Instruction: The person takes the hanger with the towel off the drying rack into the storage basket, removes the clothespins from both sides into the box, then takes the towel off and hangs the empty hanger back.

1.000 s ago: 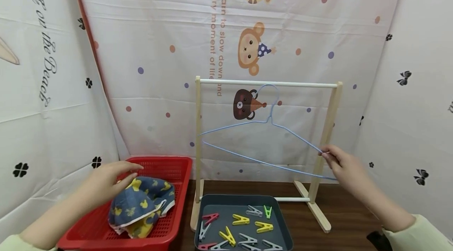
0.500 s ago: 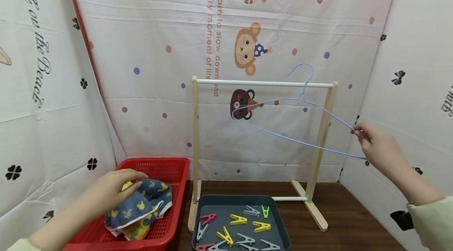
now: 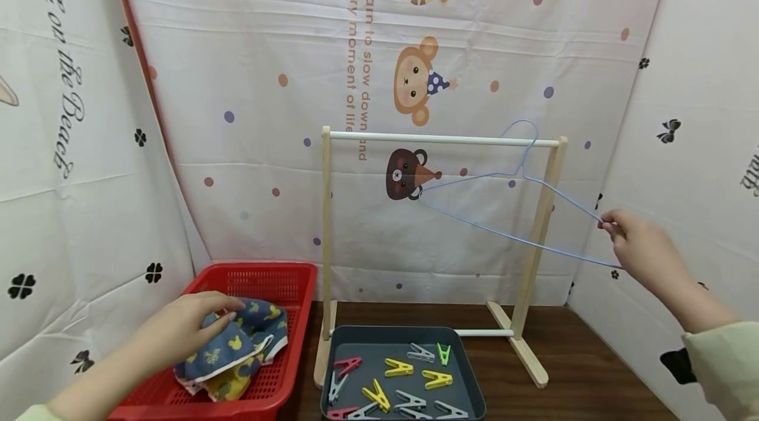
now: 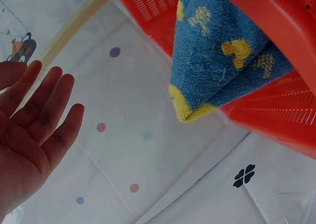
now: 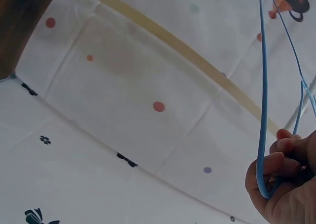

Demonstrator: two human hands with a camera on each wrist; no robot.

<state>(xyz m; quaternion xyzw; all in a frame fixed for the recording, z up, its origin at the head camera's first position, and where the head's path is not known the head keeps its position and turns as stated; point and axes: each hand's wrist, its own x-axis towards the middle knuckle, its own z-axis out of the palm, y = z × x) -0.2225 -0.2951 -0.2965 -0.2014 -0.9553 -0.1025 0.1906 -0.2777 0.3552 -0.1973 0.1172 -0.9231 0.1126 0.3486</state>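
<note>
A thin blue hanger stretches across the wooden rack's right half. My right hand grips it by its right shoulder; in the right wrist view, the fingers curl round the blue wire. The hook curves above the rack's white top rail, its stem crossing in front; whether it rests on the rail I cannot tell. My left hand hovers with relaxed fingers over a blue cloth with yellow patterns, heaped in a red basket. In the left wrist view the palm is bare, apart from the cloth.
A dark grey tray holding several clothespins, such as a yellow clothespin, stands before the rack. The rack's right foot rests on the brown table. Printed white curtains enclose the back and sides.
My right hand has carried the hanger right and upward from below the rail, then lowered the hook slightly over the last half second. The left hand stays near the cloth.
</note>
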